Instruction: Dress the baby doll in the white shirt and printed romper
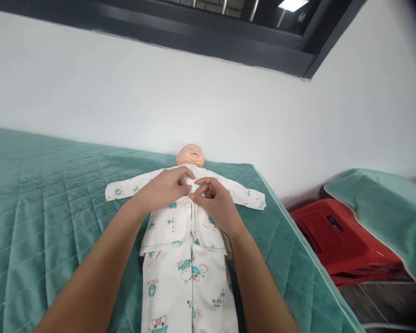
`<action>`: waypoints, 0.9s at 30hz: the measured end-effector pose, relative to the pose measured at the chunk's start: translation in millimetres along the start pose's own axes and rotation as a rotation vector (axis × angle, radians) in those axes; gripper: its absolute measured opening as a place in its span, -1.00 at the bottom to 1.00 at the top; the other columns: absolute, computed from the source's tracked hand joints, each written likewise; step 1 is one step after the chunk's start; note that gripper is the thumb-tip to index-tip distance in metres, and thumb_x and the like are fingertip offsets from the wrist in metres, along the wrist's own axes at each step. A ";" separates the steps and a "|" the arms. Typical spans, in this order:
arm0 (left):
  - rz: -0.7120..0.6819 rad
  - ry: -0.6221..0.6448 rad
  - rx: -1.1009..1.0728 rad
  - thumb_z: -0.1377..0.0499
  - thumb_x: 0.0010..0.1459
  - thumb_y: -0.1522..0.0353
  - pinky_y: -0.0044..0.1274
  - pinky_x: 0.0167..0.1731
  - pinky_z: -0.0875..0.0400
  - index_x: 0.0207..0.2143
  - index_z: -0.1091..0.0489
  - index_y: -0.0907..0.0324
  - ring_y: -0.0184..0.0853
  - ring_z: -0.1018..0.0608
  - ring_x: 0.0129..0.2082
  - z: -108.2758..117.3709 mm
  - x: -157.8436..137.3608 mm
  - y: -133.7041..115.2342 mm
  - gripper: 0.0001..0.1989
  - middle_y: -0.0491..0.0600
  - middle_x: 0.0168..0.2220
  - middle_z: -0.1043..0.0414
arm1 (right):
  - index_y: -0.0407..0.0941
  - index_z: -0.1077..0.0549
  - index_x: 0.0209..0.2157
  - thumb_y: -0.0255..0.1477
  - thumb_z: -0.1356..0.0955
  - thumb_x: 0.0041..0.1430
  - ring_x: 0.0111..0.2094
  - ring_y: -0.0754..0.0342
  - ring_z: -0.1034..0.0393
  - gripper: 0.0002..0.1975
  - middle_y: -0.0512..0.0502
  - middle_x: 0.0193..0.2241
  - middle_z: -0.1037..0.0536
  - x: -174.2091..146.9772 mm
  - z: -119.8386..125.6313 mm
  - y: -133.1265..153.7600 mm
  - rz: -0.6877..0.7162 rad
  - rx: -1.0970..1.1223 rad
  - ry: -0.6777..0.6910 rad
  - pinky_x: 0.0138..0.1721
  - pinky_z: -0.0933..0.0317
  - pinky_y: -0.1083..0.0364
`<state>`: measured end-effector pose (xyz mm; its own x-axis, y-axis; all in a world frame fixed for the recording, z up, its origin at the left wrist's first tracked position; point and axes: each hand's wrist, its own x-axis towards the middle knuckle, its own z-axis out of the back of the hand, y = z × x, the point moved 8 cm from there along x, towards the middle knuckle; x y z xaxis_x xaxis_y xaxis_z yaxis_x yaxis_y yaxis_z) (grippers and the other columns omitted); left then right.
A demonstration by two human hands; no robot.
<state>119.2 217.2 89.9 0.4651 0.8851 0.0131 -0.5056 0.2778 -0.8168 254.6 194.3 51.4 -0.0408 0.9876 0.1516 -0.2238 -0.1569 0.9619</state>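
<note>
A baby doll [190, 156] lies on its back with its head toward the wall. It wears a white baby shirt [171, 226] and matching trousers [190, 296], both printed with small green and brown pictures. At the upper chest, my left hand [168, 187] pinches the edge of the shirt's front opening. Across from it, my right hand [217, 201] has thumb and fingers closed on the other edge, close to a small button. Another button [188, 206] shows lower down the opening, and below it the two front edges hang apart. The shirt sleeves stretch out to both sides.
A green quilted cover [72, 208] lies under the doll, its piped edge [298, 240] running along the right. Beyond that edge stands a red plastic chair or stool [343, 240], partly under green cloth [384, 217]. A white wall [125, 92] and dark window frame [194, 32] rise behind.
</note>
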 end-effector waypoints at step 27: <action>0.000 0.220 0.186 -0.09 0.03 0.37 -0.56 -0.56 -0.14 -0.55 -0.35 0.11 -0.38 -0.37 -0.55 -11.0 -26.9 -11.1 -0.88 -0.14 -0.54 -0.39 | -0.05 -0.40 -0.53 -0.30 -0.37 0.10 -0.59 0.13 -0.20 -0.82 0.02 -0.58 -0.43 -31.5 7.9 29.1 -0.092 -0.434 0.212 -0.59 0.02 0.12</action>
<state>120.3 186.1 92.2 0.6012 0.7886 -0.1293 -0.6212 0.3595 -0.6964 257.1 158.6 76.4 -0.1887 0.9818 -0.0227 -0.6194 -0.1011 0.7786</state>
